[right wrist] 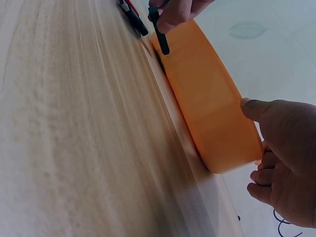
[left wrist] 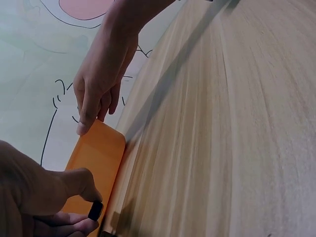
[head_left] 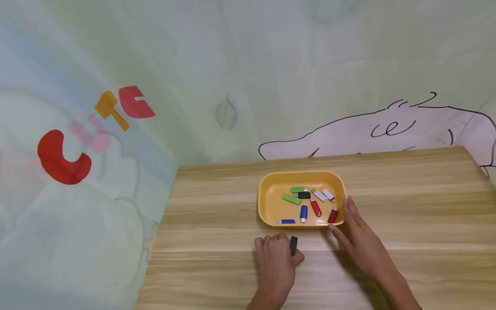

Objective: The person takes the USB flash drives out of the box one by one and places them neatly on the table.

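My left hand (head_left: 276, 260) pinches a black USB flash drive (head_left: 294, 246) between thumb and fingers, just in front of a yellow plastic tray (head_left: 267, 204). In the right wrist view the drive (right wrist: 161, 37) hangs pointing down beside the tray's outer wall. My right hand (head_left: 366, 247) holds the tray's near right corner, thumb at the front rim and fingers along the right side. Inside the tray lie several USB drives: green (head_left: 291, 199), blue (head_left: 304, 213), red (head_left: 315, 207), white (head_left: 319, 195) and black (head_left: 302, 195) ones.
A black and red object (right wrist: 132, 19) lies on the wooden table (head_left: 418, 206) under my left hand, hidden in the head view. Behind the table's far edge hangs a pale printed cloth (head_left: 232, 77) with cartoon drawings and coloured letters.
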`<state>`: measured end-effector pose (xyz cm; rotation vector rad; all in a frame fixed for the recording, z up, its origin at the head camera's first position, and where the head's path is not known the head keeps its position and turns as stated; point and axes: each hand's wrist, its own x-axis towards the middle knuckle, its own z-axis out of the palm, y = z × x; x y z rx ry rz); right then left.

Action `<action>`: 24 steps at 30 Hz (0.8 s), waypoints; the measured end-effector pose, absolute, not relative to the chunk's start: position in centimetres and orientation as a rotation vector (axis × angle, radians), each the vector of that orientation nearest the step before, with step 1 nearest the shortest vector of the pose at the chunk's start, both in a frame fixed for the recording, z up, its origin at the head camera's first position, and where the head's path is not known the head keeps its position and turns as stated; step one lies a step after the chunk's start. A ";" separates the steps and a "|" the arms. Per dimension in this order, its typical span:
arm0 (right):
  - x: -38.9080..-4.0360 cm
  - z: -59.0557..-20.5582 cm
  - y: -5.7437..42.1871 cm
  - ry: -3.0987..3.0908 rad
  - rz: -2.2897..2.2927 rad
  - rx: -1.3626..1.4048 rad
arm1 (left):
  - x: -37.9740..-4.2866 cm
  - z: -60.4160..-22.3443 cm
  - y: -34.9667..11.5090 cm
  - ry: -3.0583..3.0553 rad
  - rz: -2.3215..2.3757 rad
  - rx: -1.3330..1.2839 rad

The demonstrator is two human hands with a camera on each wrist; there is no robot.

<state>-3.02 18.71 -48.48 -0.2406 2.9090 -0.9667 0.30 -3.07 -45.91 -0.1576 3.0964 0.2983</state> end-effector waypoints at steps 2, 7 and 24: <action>-3.1 -48.5 18.7 2.910 -0.974 -0.245 | 0.3 -46.0 -2.9 3.103 0.265 -0.164; -2.9 -48.5 18.6 2.905 -0.988 -0.250 | 0.4 -46.1 -2.8 3.089 0.199 -0.174; -3.1 -48.5 18.7 2.917 -0.988 -0.236 | 0.6 -46.9 -2.2 3.146 0.158 -0.139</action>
